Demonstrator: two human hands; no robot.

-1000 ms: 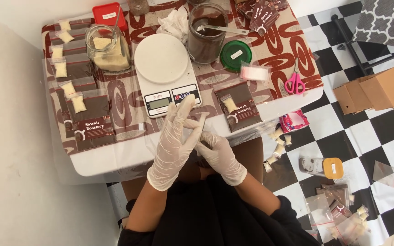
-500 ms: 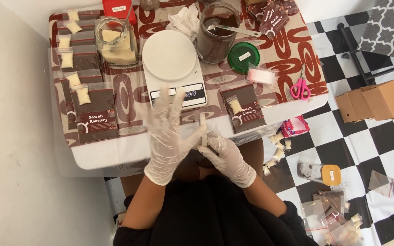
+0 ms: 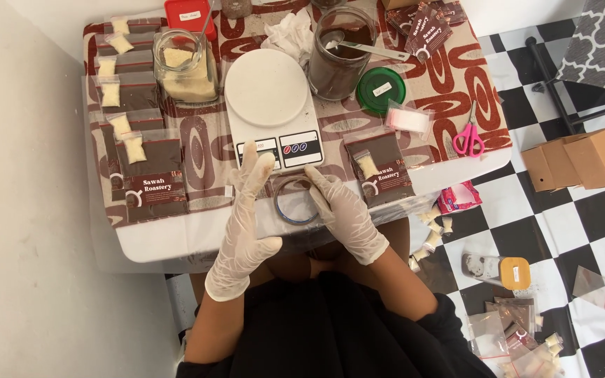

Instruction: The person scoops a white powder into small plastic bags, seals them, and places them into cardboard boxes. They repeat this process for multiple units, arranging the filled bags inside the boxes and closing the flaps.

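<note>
Both my hands wear white gloves and hover over the near edge of the patterned table [image 3: 456,84]. My left hand [image 3: 246,217] is raised on edge, fingers straight and together, holding nothing. My right hand [image 3: 344,213] lies palm down with fingers spread, its fingertips by a roll of clear tape [image 3: 295,201] just in front of the white kitchen scale [image 3: 271,105]. A brown pouch with a small sachet on it [image 3: 379,170] lies right of my right hand.
A jar of pale powder [image 3: 187,66] and a jar of dark powder with a spoon [image 3: 337,52] flank the scale. A green lid [image 3: 381,89], pink scissors [image 3: 469,138] and rows of brown pouches [image 3: 152,171] lie about. Cardboard boxes [image 3: 589,157] and bags lie on the checkered floor.
My hands have come apart and lowered toward the table edge. The right hand has opened flat beside the tape roll. The view has tilted slightly.
</note>
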